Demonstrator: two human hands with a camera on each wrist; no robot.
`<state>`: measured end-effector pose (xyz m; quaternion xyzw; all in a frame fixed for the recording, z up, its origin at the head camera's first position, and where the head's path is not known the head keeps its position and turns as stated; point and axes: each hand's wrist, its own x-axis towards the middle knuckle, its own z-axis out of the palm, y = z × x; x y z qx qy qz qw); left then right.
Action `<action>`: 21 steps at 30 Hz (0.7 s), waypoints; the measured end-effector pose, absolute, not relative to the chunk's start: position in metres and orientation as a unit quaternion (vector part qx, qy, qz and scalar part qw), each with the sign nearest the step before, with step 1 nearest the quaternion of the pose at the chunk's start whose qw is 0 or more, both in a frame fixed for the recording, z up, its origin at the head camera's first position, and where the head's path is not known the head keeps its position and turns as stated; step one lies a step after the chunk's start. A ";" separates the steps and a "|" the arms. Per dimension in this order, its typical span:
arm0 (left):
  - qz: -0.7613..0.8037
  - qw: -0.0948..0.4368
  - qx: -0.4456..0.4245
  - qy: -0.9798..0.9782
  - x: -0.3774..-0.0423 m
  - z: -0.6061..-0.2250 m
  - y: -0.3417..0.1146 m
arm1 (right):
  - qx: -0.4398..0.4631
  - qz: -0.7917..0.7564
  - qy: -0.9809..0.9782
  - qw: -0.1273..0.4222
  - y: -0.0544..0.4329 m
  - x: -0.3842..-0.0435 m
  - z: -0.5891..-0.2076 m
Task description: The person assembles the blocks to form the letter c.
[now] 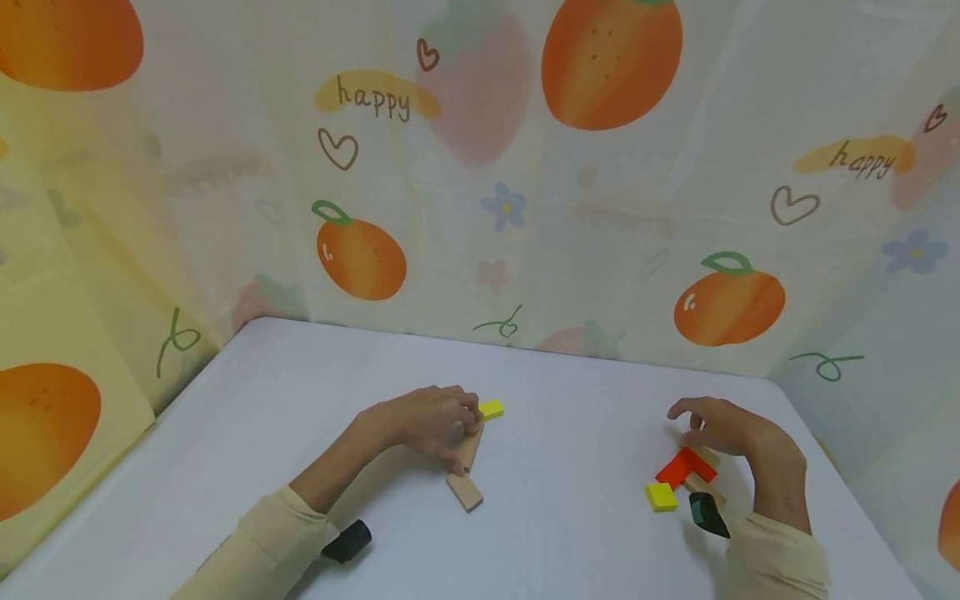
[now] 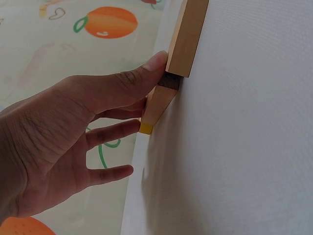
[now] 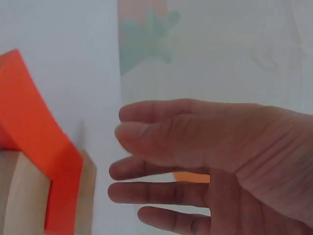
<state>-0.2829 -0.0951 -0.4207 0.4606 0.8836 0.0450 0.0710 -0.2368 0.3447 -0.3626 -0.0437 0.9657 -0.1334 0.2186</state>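
Note:
My left hand (image 1: 435,421) pinches a long wooden block (image 1: 470,447) lying on the table, the thumb at its near end and the fingers at its far end. Beyond those fingers lies a yellow block (image 1: 492,409), and a second plain wooden block (image 2: 187,39) sits at the thumb tip. My right hand (image 1: 723,423) hovers over a small group of blocks with nothing in its grasp, fingers loosely bent. Below it lie a red angled piece (image 1: 684,467), a yellow square block (image 1: 662,497) and wooden blocks (image 1: 707,490), one partly hidden.
A white table (image 1: 570,500) carries both groups of blocks, left-centre and right. Fruit-printed cloth (image 1: 480,250) hangs along its back and sides. Dark wrist devices (image 1: 348,542) show beside the sleeves.

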 end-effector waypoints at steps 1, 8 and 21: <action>0.045 0.070 0.462 0.883 -0.283 -0.420 -0.095 | -0.033 -0.132 0.965 0.224 0.346 -0.236 -0.364; 0.045 0.075 0.458 0.885 -0.283 -0.420 -0.095 | 0.020 -0.137 0.958 0.251 0.354 -0.234 -0.373; 0.050 0.074 0.463 0.882 -0.284 -0.420 -0.097 | -0.005 -0.142 0.958 0.247 0.357 -0.241 -0.382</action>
